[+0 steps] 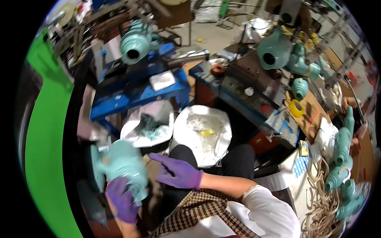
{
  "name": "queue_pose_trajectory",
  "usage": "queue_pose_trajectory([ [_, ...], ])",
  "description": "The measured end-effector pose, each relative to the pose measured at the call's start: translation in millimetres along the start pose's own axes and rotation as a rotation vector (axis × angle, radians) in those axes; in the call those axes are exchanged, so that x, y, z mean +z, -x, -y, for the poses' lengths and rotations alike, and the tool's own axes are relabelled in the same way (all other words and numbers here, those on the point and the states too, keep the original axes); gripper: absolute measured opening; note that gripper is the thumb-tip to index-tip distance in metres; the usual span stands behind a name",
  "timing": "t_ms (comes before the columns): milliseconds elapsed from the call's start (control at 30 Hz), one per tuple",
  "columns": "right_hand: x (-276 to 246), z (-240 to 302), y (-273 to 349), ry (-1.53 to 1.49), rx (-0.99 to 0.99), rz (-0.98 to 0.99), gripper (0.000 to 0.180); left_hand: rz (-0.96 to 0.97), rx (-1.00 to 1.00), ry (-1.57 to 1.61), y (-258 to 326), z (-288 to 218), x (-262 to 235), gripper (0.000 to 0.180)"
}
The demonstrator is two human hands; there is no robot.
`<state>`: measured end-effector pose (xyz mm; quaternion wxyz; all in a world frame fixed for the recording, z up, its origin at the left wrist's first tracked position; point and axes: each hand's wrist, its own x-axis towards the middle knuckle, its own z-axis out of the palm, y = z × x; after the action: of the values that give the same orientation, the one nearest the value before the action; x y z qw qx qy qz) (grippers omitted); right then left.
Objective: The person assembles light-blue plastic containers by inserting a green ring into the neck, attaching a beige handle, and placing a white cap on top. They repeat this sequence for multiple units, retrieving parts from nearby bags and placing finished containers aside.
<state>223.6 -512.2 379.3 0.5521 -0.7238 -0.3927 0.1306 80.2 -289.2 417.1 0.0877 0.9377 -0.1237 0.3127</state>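
A large teal plastic housing (125,158), rounded with a wide flange on its left, lies tilted at the lower left beside my lap. My left hand (123,198), in a purple glove, is closed on its lower end; part of the grip is hidden and slightly blurred. Just right of the housing, my right hand (177,171), also purple-gloved, has its fingers stretched toward it and holds nothing. A narrower opening on the housing faces down near my left hand.
Ahead stand a white sack of teal scraps (149,133), a white sack of clear scraps (204,119) and a blue table (119,104) bearing a teal housing (137,43). More teal parts (339,170) and beige strips (315,206) lie right. A green machine panel (47,139) rises left.
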Motion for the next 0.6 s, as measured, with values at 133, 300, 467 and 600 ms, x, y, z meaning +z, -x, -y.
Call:
queue_pose_trajectory([
  [133, 17, -23, 1, 0.148, -0.030, -0.109, 0.037, -0.038, -0.073, 0.274, -24, -19, 54, 0.054],
  [300, 1, -25, 18, -0.067, -0.018, -0.131, 0.039, -0.093, -0.020, 0.426, -39, -25, 77, 0.045],
  [467, -3, -14, 10, 0.130, 0.055, -0.090, 0.035, 0.035, -0.045, 0.552, -35, -22, 99, 0.063],
  [600, 1, -33, 6, 0.187, -0.203, -0.127, 0.035, 0.006, -0.057, 0.325, -50, -19, 85, 0.080],
])
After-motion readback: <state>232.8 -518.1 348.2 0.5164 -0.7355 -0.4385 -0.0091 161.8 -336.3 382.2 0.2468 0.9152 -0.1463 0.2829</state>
